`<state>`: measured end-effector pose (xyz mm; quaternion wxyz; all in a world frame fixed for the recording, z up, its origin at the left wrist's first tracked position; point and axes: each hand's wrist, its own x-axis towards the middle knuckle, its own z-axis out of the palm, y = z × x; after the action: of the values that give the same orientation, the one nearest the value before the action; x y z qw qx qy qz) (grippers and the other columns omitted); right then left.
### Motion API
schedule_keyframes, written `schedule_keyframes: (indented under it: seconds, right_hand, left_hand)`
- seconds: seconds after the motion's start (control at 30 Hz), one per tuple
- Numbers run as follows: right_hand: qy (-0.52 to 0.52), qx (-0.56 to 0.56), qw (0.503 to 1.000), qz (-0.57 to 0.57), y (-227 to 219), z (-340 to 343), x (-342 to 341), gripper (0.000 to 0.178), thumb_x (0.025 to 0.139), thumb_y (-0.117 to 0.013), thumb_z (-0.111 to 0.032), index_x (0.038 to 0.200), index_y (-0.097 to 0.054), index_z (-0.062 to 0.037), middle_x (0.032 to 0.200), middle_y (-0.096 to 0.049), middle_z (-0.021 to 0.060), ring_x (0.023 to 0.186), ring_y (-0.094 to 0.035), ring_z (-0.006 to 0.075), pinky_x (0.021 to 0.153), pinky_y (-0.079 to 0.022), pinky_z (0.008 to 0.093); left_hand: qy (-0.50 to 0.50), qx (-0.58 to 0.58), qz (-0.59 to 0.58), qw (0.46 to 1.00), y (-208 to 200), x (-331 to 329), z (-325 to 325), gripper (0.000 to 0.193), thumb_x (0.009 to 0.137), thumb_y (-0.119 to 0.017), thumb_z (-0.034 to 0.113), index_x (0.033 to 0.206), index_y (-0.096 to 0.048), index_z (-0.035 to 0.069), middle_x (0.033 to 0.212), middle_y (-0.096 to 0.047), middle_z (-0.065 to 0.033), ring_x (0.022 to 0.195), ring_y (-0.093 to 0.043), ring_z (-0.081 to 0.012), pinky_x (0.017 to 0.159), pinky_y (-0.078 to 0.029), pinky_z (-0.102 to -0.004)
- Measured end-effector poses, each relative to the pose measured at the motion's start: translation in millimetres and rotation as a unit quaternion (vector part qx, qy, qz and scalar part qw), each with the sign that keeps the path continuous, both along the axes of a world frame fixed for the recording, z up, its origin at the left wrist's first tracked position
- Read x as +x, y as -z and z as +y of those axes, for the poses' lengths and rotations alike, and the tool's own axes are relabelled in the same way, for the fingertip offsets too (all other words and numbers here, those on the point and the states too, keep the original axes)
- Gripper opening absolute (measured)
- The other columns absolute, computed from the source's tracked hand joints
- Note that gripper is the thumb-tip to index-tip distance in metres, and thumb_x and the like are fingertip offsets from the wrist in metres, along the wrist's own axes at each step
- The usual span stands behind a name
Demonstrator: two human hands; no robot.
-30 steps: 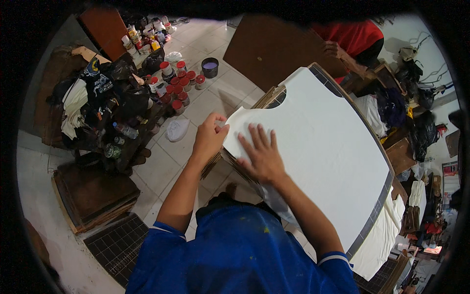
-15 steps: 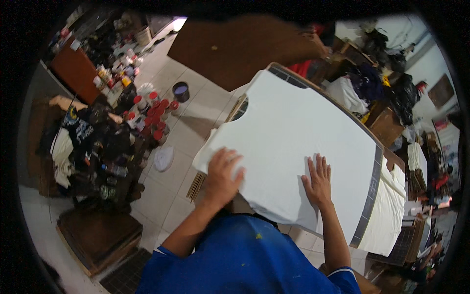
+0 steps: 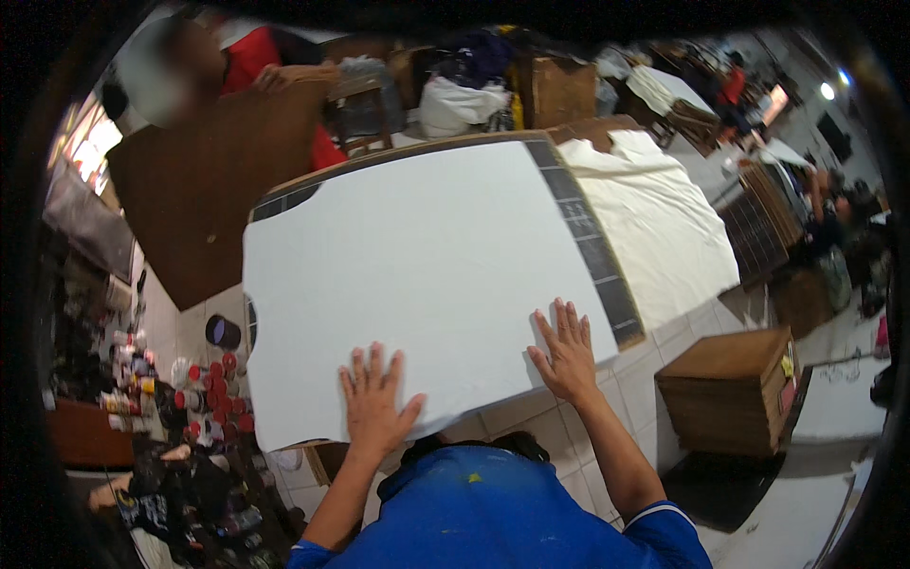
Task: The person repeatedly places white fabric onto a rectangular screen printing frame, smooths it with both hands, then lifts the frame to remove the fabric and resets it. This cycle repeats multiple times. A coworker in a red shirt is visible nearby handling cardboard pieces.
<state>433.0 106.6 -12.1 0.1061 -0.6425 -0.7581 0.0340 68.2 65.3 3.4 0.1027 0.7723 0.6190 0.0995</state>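
A large white cut fabric panel (image 3: 427, 256), shaped like a shirt body with curved cut-outs on its left side, lies smooth over a dark board with pale lines (image 3: 595, 248). My left hand (image 3: 375, 396) rests flat on the panel near its front edge, fingers spread. Farther right, my right hand (image 3: 566, 353) lies with its fingers stretched on the cloth close to the front right corner. Neither hand grips anything. Slight creases run along the panel's near edge between the hands.
Cream cloth (image 3: 654, 228) is draped right of the board. A stack of brown boards (image 3: 725, 391) stands on the tiled floor. Another person holds a big brown board (image 3: 218, 180) at the far left. Red-lidded jars (image 3: 220, 389) and a dark bucket (image 3: 224, 332) sit left.
My view has turned to the right. My left hand, lifted and blurred before, now lies flat on the panel, and my right hand has come nearer the panel's front right corner.
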Motion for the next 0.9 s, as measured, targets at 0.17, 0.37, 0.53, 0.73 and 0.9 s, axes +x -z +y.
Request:
schedule_keyframes:
  seconds: [0.17, 0.37, 0.53, 0.73, 0.9]
  right_hand:
    - [0.058, 0.01, 0.997, 0.05, 12.8, -50.0, 75.9, 0.075, 0.106, -0.053, -0.049, 0.166, -0.033, -0.0078, 0.175, -0.021, 0.0188, 0.163, -0.015, 0.0395, 0.13, -0.01, 0.0568]
    - [-0.056, -0.013, 0.994, 0.091, 16.6, -68.7, 134.7, 0.08, 0.104, -0.059, -0.047, 0.165, -0.031, -0.0037, 0.175, -0.02, 0.0187, 0.164, -0.013, 0.0357, 0.131, -0.008, 0.0569]
    - [-0.147, -0.038, 0.956, 0.252, -0.6, -63.2, 167.5, 0.062, 0.103, -0.066, -0.036, 0.156, -0.047, -0.0099, 0.164, -0.041, 0.0185, 0.157, -0.031, 0.0344, 0.129, -0.014, 0.0617]
    - [-0.091, -0.094, 0.921, 0.366, 1.4, -77.1, 212.1, 0.025, 0.1, -0.07, -0.028, 0.114, -0.073, -0.0067, 0.103, -0.077, 0.0132, 0.103, -0.073, 0.0313, 0.101, -0.052, 0.0491]
    - [-0.018, -0.254, 0.926, 0.279, 64.1, -72.0, 261.9, 0.025, 0.098, -0.071, -0.03, 0.102, -0.074, -0.005, 0.097, -0.075, 0.0171, 0.091, -0.073, 0.0371, 0.08, -0.057, 0.046]
  left_hand:
    - [-0.086, -0.022, 0.047, 0.995, -4.1, 31.7, -4.3, 0.082, 0.101, -0.056, 0.06, 0.165, -0.038, 0.012, 0.175, -0.017, -0.0229, 0.161, -0.007, -0.0477, 0.126, -0.001, -0.068]
    - [-0.062, 0.001, 0.069, 0.996, 6.7, 145.0, -38.4, 0.088, 0.1, -0.056, 0.065, 0.166, -0.034, 0.012, 0.176, -0.015, -0.0209, 0.162, -0.005, -0.0461, 0.126, -0.002, -0.0678]
    - [0.039, -0.033, -0.071, 0.996, -7.6, 231.5, -77.0, 0.078, 0.096, -0.072, 0.047, 0.159, -0.047, 0.008, 0.172, -0.027, -0.0222, 0.161, -0.017, -0.0446, 0.127, -0.013, -0.0647]
    - [0.061, -0.185, -0.309, 0.931, -25.9, 282.1, -97.9, 0.059, 0.096, -0.078, 0.029, 0.147, -0.059, 0.007, 0.148, -0.062, -0.0191, 0.134, -0.061, -0.0377, 0.113, -0.048, -0.046]
    - [0.085, -0.108, -0.307, 0.942, -25.5, 288.7, -71.4, 0.05, 0.097, -0.077, 0.026, 0.141, -0.064, 0.005, 0.135, -0.069, -0.0205, 0.124, -0.067, -0.0374, 0.105, -0.053, -0.0422]
